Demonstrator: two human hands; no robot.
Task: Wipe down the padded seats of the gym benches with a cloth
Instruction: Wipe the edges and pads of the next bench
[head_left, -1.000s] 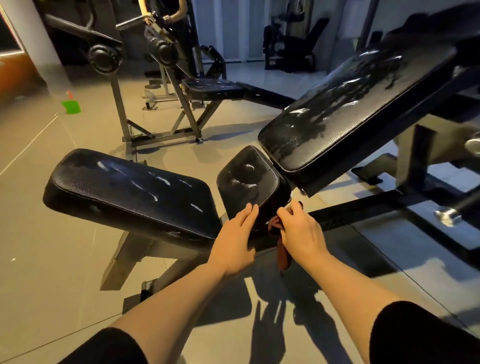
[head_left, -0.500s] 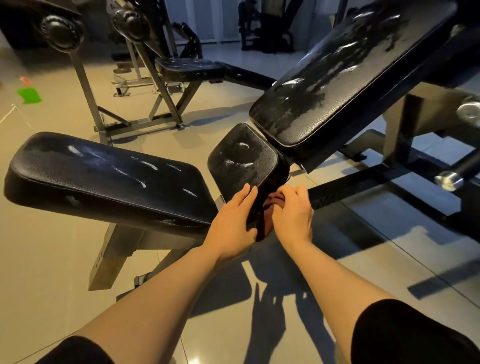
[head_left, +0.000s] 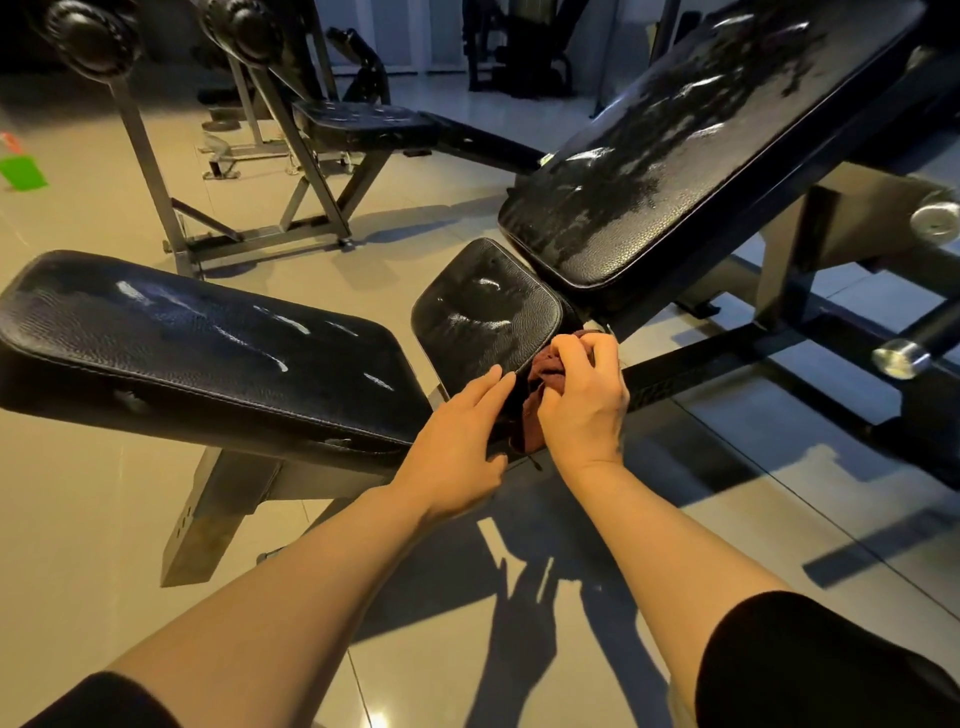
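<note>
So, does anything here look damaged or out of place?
Yes. The inclined back pad has pale, patchy scuffing, which may be wear or smeared wet streaks. The flat bench pad and small seat pad show lighter streaks. A green object lies on the floor.

My right hand (head_left: 582, 400) is bunching the reddish-brown cloth (head_left: 545, 371) in its grip against the near right edge of the small seat pad (head_left: 483, 312). My left hand (head_left: 457, 441) is lying flat-fingered on the pad's front edge. Wet streaks are showing on the backrest pad (head_left: 675, 140) and the flat bench pad (head_left: 197, 343).
</note>
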